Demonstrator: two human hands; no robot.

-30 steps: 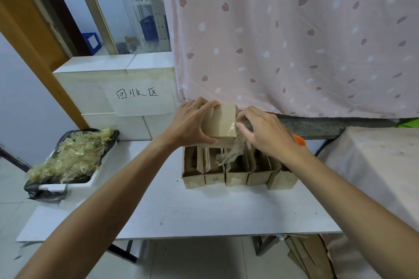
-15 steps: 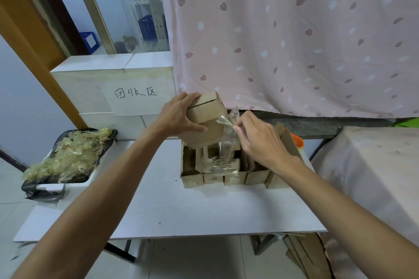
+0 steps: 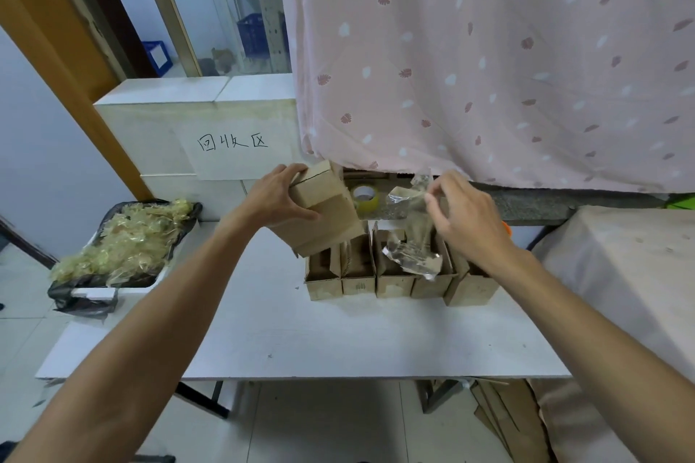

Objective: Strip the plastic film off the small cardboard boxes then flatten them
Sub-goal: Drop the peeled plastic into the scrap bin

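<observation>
Left hand [image 3: 278, 199] is wrapped round a small cardboard box [image 3: 327, 214], thumb laid across the front face and fingers hooked over the top edge, so the box is held tilted, up off the table and just over the left end of the row. Right hand [image 3: 466, 218] is curled, and a crumpled strip of plastic film [image 3: 410, 256] is pinched at its fingertips. The film is draped down from there onto the open boxes below, and a clear gap can be seen between it and the held box. Under both hands, a row of open boxes [image 3: 395, 280], five of them, is lined up side by side on the white table [image 3: 338, 342], each touching the next. A roll of tape [image 3: 363, 195] is parked behind the row and is seen through that gap. Off to the left, a black-lined tray [image 3: 94, 292] is heaped with yellowish film scraps [image 3: 124, 237]. Behind it, a paper sign [image 3: 233, 158] with handwritten characters is stuck on a white block, and a pink leaf-print curtain [image 3: 489, 68] is hung across the back. Flat cardboard [image 3: 504, 421] is stacked under the table's right end.
</observation>
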